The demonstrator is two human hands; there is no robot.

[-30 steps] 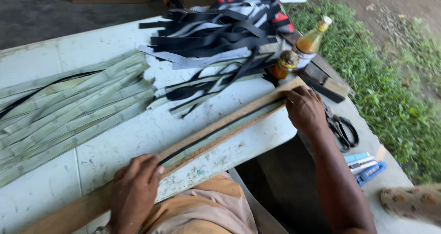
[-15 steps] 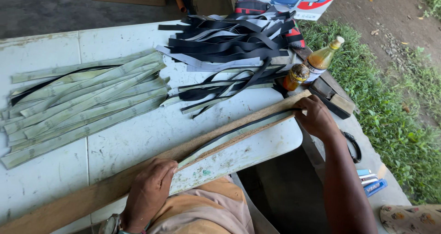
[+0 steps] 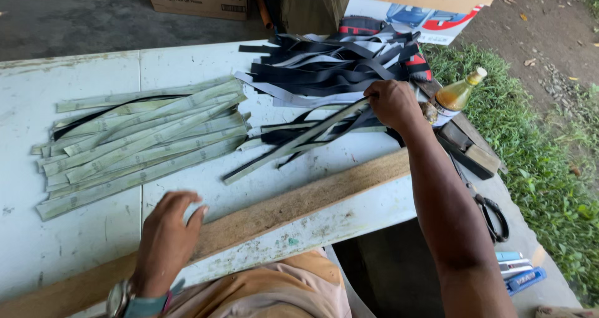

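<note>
My right hand (image 3: 392,104) pinches a long pale-green strip (image 3: 293,142); my left hand (image 3: 167,235) rests open on the long wooden plank (image 3: 299,202)

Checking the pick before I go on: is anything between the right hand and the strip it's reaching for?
Nothing visible: the right hand already grips the end of a long strip, which lies across other loose strips on the white table.

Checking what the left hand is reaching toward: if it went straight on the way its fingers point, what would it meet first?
The left hand rests on the wooden board, fingers aimed up and right. Straight on it would cross the board, then probably meet the long pale strip the right hand grips; depth is unclear.
</note>
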